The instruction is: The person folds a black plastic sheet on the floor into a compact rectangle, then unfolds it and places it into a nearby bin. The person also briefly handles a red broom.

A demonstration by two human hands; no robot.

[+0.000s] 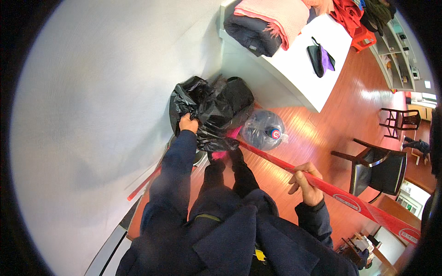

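Note:
My left hand (189, 123) grips the gathered edge of a black plastic bag (221, 107), which bulges near the foot of the wall. My right hand (308, 184) holds a red broom handle (266, 155) that runs from the bag's lower edge out to the lower right. Pink bristles (219, 155) show just below the bag, and more pink shows through its side; the broom's head is mostly covered. Right beside the bag, a large clear plastic water jug (257, 129) with a blue and red cap stands on the floor. What fills the bag is hidden.
A white counter (331, 31) carries a folded pink blanket (272, 12), a dark folded quilt (252, 34) and a black and purple pouch (321, 60). Dark chairs (380, 169) stand to the right. Another red pole (145, 183) leans near the wall. People appear farther off.

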